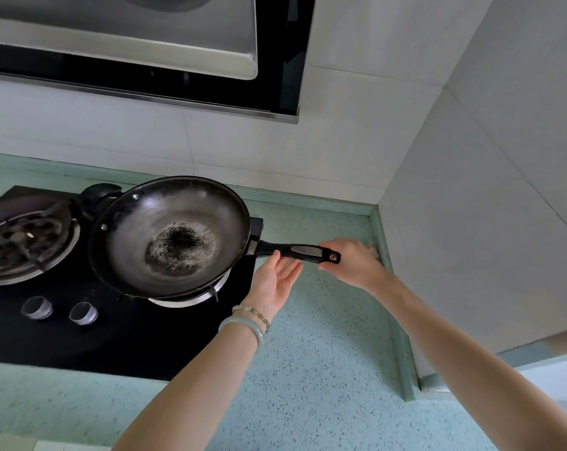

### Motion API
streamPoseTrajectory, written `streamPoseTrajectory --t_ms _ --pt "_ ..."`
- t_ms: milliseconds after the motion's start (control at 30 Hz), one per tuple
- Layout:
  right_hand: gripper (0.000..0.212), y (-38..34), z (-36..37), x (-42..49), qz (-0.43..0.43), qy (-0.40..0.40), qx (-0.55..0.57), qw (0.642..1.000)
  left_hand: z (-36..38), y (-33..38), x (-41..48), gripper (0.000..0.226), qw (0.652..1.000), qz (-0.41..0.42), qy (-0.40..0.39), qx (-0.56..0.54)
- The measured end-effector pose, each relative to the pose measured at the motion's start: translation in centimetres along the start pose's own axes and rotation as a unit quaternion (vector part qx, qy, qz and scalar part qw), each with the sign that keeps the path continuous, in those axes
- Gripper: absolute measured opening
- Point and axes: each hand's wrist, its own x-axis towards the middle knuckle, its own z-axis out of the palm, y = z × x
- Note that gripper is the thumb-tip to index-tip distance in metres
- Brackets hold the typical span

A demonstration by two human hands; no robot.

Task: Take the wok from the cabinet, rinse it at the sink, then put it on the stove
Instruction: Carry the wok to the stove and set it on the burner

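Note:
The dark wok (pixel 168 236) sits on the right burner of the black gas stove (pixel 119 333), its worn bottom showing a rough dark patch. Its black handle (pixel 295 252) points right over the counter. My right hand (pixel 350 263) pinches the end of the handle between thumb and fingers. My left hand (pixel 275 281) lies palm up with straight fingers just under the handle near the wok; I cannot tell if it touches. A bangle and a bracelet are on the left wrist.
The left burner (pixel 21 242) has a bare pan support. Two round knobs (pixel 59 310) sit at the stove's front. A range hood (pixel 145 53) hangs above. The speckled green counter (pixel 324 369) runs to the tiled wall corner on the right.

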Motion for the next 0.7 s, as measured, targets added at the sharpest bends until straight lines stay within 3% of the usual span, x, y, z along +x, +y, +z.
streamPoseTrajectory --t_ms 200,333,433,567,700 --pt "0.005 -1.4 0.9 -2.8 -0.002 0.036 0.006 0.999 -1.5 0.4 -1.8 0.044 0.998 -0.002 -0.014 0.057" --pt "0.003 -3.3 1.4 -4.9 0.043 0.033 0.0 0.999 -2.8 0.3 -3.2 0.043 0.995 -0.004 -0.014 0.1" --pt "0.005 -5.6 1.6 -6.7 0.085 0.029 0.007 0.996 -4.0 0.5 -4.4 0.038 0.992 -0.008 -0.011 0.126" --pt "0.012 -9.7 2.7 -9.1 0.141 0.012 0.035 0.989 -5.7 0.8 -6.3 0.011 0.984 -0.009 -0.008 0.175" --pt "0.024 -14.1 4.5 -10.9 0.166 0.006 0.06 0.984 -8.5 2.2 -8.3 0.01 0.978 0.0 -0.005 0.208"
